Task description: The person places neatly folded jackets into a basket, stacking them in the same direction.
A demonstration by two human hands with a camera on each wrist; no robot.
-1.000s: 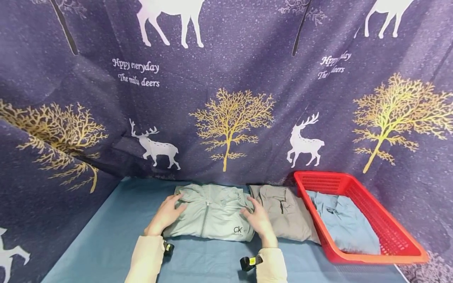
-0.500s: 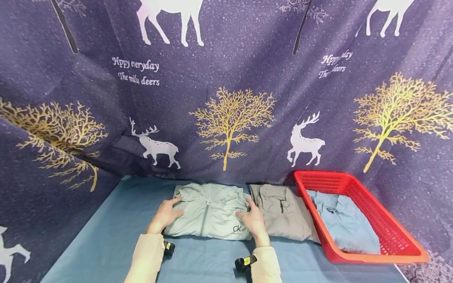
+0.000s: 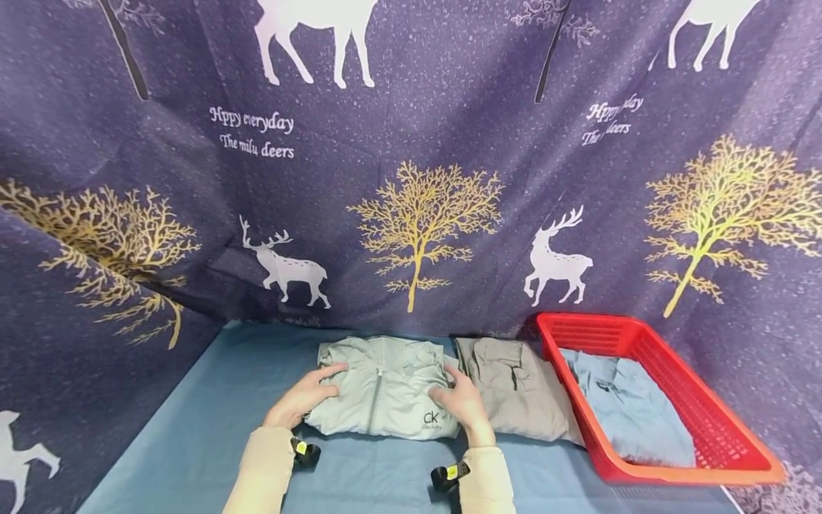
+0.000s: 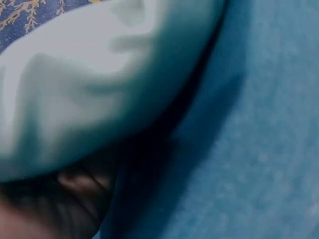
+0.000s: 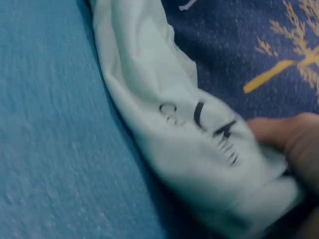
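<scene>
A folded pale green zip-up jacket (image 3: 404,400) with a dark "CK" print lies on the blue cloth, its zipper upright near the middle. My left hand (image 3: 305,398) grips its left side, thumb on top; the left wrist view has the hand (image 4: 75,199) partly under the bulging fabric (image 4: 99,79). On the opposite side, my right hand (image 3: 466,408) holds the edge, thumb over the front. In the right wrist view the thumb (image 5: 279,132) presses the fabric beside the print, and the jacket's end (image 5: 234,194) bends there. The remaining fingers are mostly hidden.
A folded grey-brown garment (image 3: 514,392) lies just right of the jacket. Beyond it stands a red plastic basket (image 3: 713,421) with a folded blue garment (image 3: 632,407) inside. A purple deer-print curtain (image 3: 411,107) hangs behind the blue-covered table (image 3: 186,421).
Both hands have closed in on the jacket's sides, the right hand moving left first. The left hand has shifted right, and the jacket's left side now looks more bunched. The basket stays put.
</scene>
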